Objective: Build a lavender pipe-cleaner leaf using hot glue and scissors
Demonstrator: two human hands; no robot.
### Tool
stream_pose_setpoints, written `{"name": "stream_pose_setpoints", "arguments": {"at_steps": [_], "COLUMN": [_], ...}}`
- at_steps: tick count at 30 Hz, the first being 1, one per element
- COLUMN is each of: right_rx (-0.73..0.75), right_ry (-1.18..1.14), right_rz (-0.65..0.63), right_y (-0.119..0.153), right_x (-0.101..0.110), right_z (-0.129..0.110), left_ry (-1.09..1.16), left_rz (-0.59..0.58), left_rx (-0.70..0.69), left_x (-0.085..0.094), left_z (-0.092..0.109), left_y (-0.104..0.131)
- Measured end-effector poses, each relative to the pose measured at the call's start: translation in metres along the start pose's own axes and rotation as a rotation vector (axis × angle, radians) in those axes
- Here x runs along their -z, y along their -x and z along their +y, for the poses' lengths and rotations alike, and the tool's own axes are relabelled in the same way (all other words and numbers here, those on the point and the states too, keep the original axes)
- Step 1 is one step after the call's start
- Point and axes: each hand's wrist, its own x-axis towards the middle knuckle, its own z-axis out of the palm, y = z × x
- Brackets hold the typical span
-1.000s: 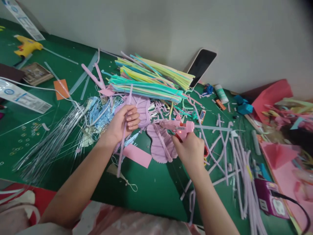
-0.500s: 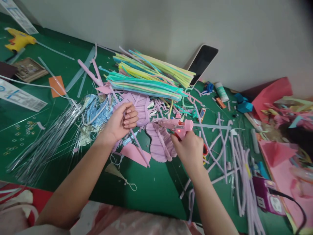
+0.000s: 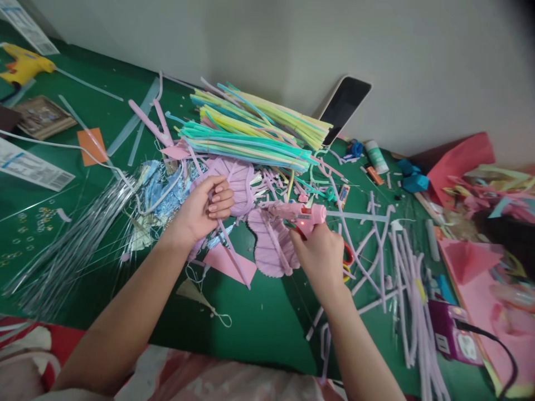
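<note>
My right hand point(image 3: 321, 256) is wrapped round the handle of a pink glue gun point(image 3: 303, 214), whose small red light glows. Its nozzle points left, over the top of a lilac shape made of pipe cleaners point(image 3: 270, 245) lying on the table. With curled fingers, my left hand point(image 3: 207, 209) holds a lilac pipe cleaner point(image 3: 234, 253) that slants down to the right over a pink paper piece point(image 3: 229, 264). Behind that hand lies a second lilac pipe-cleaner shape point(image 3: 236, 184). Red-and-yellow-handled scissors point(image 3: 348, 256) are partly hidden behind my right hand.
Bundles of coloured pipe cleaners point(image 3: 251, 145) lie at the back, near a leaning phone point(image 3: 345, 108). A yellow glue gun point(image 3: 27, 64) is at far left, silvery strands point(image 3: 75, 250) closer. Lilac pipe cleaners point(image 3: 412, 301) and a purple corded box point(image 3: 453, 331) are on the right.
The whole view has shifted slightly, so things sit a little further left. Both hands keep nearly the same pose, still holding the glue gun and the pipe cleaner.
</note>
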Motion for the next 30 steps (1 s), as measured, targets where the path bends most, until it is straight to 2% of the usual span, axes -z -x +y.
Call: {"name": "stream_pose_setpoints", "arguments": {"at_steps": [30], "right_rx": [-0.005], "right_ry": [0.060], "right_rz": [-0.017], "right_y": [0.0032], "right_x": [0.0017], "right_z": [0.0010], "left_ry": [-0.019], "left_rz": [0.006], "left_rx": [0.007], "left_x": [-0.0018], "left_z": [0.0002], "left_y": [0.0006]}}
